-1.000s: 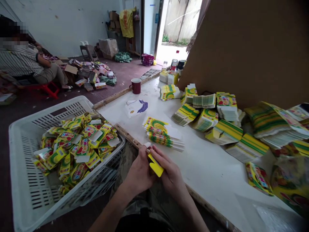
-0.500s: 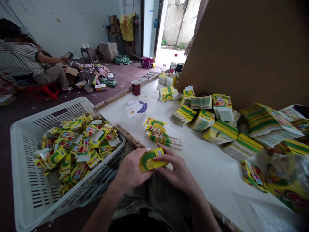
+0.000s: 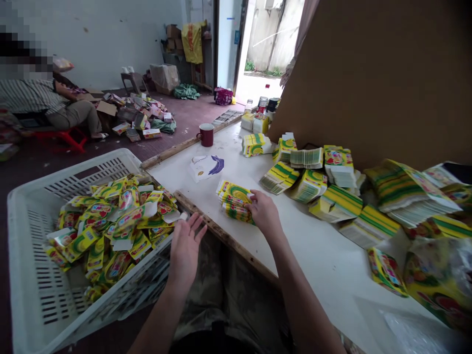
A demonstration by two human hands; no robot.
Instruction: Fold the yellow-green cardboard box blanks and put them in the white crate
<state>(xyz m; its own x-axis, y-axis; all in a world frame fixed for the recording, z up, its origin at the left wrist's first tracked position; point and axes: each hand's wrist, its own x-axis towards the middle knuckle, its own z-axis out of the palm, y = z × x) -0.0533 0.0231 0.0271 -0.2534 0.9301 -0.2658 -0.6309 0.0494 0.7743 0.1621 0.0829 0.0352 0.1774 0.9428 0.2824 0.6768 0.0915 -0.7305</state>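
My left hand (image 3: pixel 185 248) hangs open, fingers spread, beside the near right corner of a white slatted basket (image 3: pixel 33 290) heaped with folded yellow-green cartons (image 3: pixel 118 223). It holds nothing. My right hand (image 3: pixel 263 212) rests on the right end of a small stack of flat yellow-green carton blanks (image 3: pixel 235 199) on the white table (image 3: pixel 324 255), its fingers curled over the top blanks. A wooden strip (image 3: pixel 217 231) edges the table between my hands.
Several stacks of flat blanks (image 3: pixel 332 187) line the back of the table against a brown cardboard sheet (image 3: pixel 368 73). A red mug (image 3: pixel 205 134) and a white-blue packet (image 3: pixel 206 166) lie farther back. A seated person (image 3: pixel 44 101) works by a carton pile (image 3: pixel 142 115) on the floor.
The folded carton held in both hands is gone from them. My left hand swung open toward the basket, and my right hand reached forward onto the stack of blanks.
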